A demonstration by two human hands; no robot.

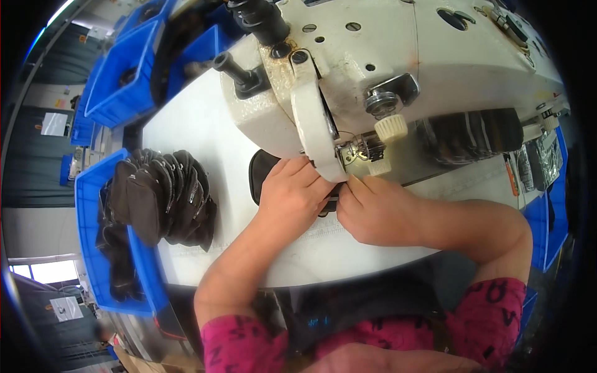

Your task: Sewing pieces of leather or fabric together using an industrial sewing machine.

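Note:
A cream sewing machine [360, 59] stretches over the white table, its needle area [364, 151] just beyond my hands. Beneath my fingers lies a black fabric pouch [262, 176], whose rounded end shows past my left hand. My left hand [292, 194] is closed over it with bent fingers, next to the machine's curved white lever guard [314, 118]. Close by on the right, my right hand [376, 211] pinches the near edge of the same piece. Most of the pouch is hidden by my hands and the machine head.
On the left, a pile of black zippered pouches [165, 193] overlaps a blue bin [143, 261] and the white tabletop [199, 118]. More blue bins [124, 81] stand beyond. Dark, shiny material [469, 137] sits under the machine arm. At right are an orange-handled tool [511, 177] and a clear packet [542, 161].

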